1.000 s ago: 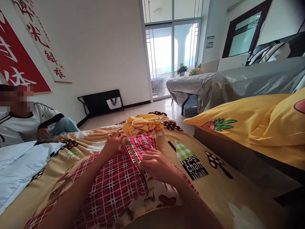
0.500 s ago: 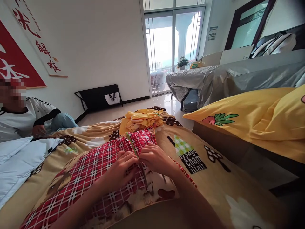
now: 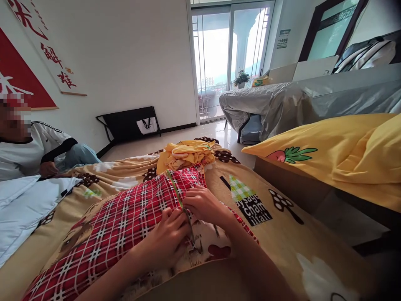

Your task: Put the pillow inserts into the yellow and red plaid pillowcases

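**Zipper seam on plaid pillow: both hands meet at its near end**

Zipper (image 3: 175,190) is a thin green line on the red plaid pillow (image 3: 125,230), which lies on the tan printed blanket (image 3: 282,234).

Long axis: runs from the fingers away toward the far end of the pillow, leaning slightly left as it goes. Far end stops just short of the bundled yellow cloth (image 3: 186,154). Near end disappears between the two hands.

Left hand (image 3: 167,240): lies flat-ish on the plaid, on the left side of the seam, fingers curled down and pressed onto the fabric. Fingertips touch the seam at its near end. Whether they pinch the fabric or only hold it down cannot be told.

Right hand (image 3: 203,205): on the right side of the seam, slightly farther along it than the left. Thumb and forefinger are drawn together right at the green line, pinching something small there; the slider itself is too small to make out.

Relation that matters: the open run of zipper lies beyond both sets of fingertips, straight ahead and a little left. Right hand is the nearer one to that run; left sits just behind it.

Surroundings: a yellow pillow (image 3: 344,150) on the bed to the right, well apart. Another person (image 3: 34,146) sits at far left, hands away from the pillow.
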Motion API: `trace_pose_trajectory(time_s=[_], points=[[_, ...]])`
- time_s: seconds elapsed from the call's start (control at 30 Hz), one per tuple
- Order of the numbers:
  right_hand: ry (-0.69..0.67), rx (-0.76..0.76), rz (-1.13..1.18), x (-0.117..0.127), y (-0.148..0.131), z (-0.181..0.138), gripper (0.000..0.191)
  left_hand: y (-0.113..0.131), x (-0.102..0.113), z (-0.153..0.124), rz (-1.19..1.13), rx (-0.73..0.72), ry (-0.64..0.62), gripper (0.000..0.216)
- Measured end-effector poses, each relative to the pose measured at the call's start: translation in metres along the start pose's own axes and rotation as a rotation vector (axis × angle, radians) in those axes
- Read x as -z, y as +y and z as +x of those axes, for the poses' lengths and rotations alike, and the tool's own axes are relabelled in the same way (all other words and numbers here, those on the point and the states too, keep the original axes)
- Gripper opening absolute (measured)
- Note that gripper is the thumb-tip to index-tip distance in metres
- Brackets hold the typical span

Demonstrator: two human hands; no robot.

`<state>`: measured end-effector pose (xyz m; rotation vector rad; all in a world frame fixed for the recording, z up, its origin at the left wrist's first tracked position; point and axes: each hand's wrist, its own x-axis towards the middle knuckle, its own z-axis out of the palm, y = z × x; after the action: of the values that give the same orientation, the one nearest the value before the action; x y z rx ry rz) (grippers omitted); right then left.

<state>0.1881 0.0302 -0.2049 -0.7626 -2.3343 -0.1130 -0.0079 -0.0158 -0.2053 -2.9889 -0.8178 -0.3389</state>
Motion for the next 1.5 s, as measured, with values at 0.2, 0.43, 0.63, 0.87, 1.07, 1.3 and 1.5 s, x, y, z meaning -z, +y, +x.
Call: trace_pose_trajectory(time_s=[0.2,0.43,0.63,0.87,1.07,1.3,1.5], points=[[0.010,0.006,-0.027,0.004,-0.003,0.000,0.025,0.005,-0.011,-0.002,0.249,-0.082,0.033,0.014],[0.002,-0.005,-0.042,0.006,-0.004,-0.001,0.025,0.010,-0.027,-0.003,0.292,-0.139,0.115,0.001],[0.004,0.002,-0.034,0.005,-0.002,-0.002,0.025,0.017,-0.031,-0.009,0.389,-0.110,0.164,0.013],[-0.010,-0.001,-0.050,0.005,-0.002,-0.002,0.027,0.017,-0.038,-0.012,0.449,-0.158,0.212,0.013],[-0.023,0.002,-0.048,0.006,-0.003,-0.001,0.028,0.020,-0.046,-0.010,0.426,-0.116,0.203,0.009],[0.006,0.000,-0.048,0.004,-0.002,-0.002,0.028,0.024,-0.052,-0.011,0.431,-0.210,0.316,0.022],[0.008,0.012,-0.054,0.006,-0.001,-0.002,0.029,0.019,-0.056,-0.028,0.432,-0.301,0.411,0.039]])
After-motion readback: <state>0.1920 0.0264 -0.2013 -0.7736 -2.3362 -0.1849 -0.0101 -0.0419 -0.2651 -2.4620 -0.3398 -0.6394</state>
